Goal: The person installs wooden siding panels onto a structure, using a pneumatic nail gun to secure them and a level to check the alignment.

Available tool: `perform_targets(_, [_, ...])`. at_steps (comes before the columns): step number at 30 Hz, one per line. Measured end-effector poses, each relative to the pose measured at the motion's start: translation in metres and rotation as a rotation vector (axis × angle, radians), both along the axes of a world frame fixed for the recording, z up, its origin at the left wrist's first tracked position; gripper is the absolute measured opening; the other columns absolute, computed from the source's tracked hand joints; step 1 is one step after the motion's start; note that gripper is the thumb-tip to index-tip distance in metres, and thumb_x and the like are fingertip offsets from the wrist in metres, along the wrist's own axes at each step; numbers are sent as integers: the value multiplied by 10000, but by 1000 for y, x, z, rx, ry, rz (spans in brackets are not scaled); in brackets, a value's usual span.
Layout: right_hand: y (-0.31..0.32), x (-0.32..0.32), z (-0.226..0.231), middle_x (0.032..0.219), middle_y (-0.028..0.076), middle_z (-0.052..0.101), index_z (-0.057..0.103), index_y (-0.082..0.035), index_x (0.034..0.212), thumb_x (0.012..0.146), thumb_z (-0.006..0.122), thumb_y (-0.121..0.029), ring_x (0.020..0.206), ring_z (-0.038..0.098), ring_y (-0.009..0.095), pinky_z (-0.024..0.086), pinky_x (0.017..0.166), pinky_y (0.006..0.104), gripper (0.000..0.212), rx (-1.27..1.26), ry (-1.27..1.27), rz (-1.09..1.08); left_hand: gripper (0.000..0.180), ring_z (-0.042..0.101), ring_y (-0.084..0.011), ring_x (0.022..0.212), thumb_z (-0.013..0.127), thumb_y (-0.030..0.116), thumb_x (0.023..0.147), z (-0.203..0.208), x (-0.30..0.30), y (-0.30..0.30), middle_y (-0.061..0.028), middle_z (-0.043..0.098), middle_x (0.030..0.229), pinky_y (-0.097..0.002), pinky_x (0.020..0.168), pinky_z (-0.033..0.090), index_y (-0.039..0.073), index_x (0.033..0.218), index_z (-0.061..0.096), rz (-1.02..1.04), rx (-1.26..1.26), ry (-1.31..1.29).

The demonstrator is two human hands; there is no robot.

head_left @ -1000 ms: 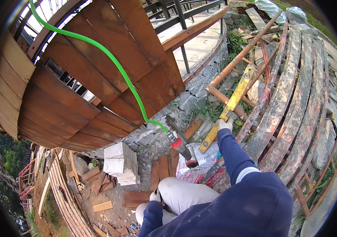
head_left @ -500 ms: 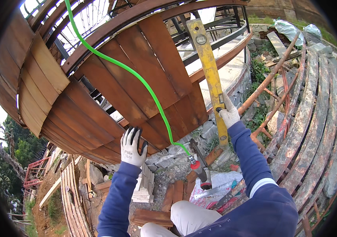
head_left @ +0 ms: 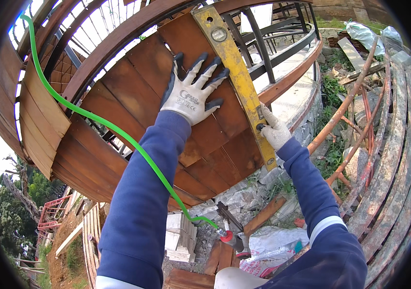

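Observation:
My left hand (head_left: 191, 94), in a white glove with dark fingertips, lies with fingers spread on the brown wooden boards (head_left: 140, 67) of the curved railing. Gripped in my gloved right hand (head_left: 276, 129) is a long yellow spirit level (head_left: 237, 67), near its lower end. The level slants along the right edge of the boards and appears to rest against them. A bright green air hose (head_left: 104, 123) runs across the boards and behind my left forearm, down to a red and grey air tool (head_left: 233, 239) on the ground.
Loose planks (head_left: 265, 215), a white sack (head_left: 275, 245) and a stack of pale tiles (head_left: 180, 236) lie below. Weathered slats (head_left: 384, 173) and rusty pipes (head_left: 343, 101) stand at the right. A gap shows between boards on the left, and dark metal rails (head_left: 282, 55) continue beyond the level.
My left hand has moved up and right from the lower boards onto the upper ones. The level has shifted left against the boards' edge, still in my right hand. The hose now hangs farther left.

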State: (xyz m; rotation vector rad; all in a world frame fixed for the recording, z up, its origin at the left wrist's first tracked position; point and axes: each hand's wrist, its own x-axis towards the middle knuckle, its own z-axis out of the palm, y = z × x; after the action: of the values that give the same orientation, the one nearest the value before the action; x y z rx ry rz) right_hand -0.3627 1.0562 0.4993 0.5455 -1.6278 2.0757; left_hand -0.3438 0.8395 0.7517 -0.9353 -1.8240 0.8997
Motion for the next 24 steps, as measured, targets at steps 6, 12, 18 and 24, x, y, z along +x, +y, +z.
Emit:
perform_targets(6, [3, 15, 16, 1475, 106, 547, 375, -71, 1601, 840, 488, 116, 1214, 551, 128, 457, 1004, 243, 791, 72, 47, -43, 683, 159, -201, 1588, 457, 585, 1010, -7, -5, 10, 37, 245, 1705, -704, 1235, -20, 309, 1617, 314, 34, -48, 39])
perform_targets(12, [10, 1, 9, 1506, 143, 538, 383, -79, 1596, 846, 485, 112, 1323, 527, 167, 427, 1083, 269, 781, 112, 49, -73, 707, 234, -229, 1565, 565, 531, 965, -10, -10, 14, 21, 277, 1692, -728, 1222, 0, 296, 1600, 362, -32, -39, 41])
perform_targets(18, [15, -4, 6, 1498, 159, 550, 381, -76, 1594, 851, 488, 112, 1338, 536, 179, 441, 1084, 285, 774, 146, 103, -57, 711, 246, -231, 1561, 576, 535, 955, -11, -9, 15, 24, 300, 1683, -738, 1215, -2, 290, 1593, 379, -12, -34, 37])
perform_targets(24, [18, 0, 10, 1462, 127, 582, 382, -108, 1601, 857, 489, 130, 1269, 558, 143, 453, 1055, 270, 788, 185, 62, -60, 724, 273, -240, 1553, 588, 528, 951, -11, -7, 14, 26, 301, 1684, -730, 1218, -7, 303, 1602, 363, -31, -27, 31])
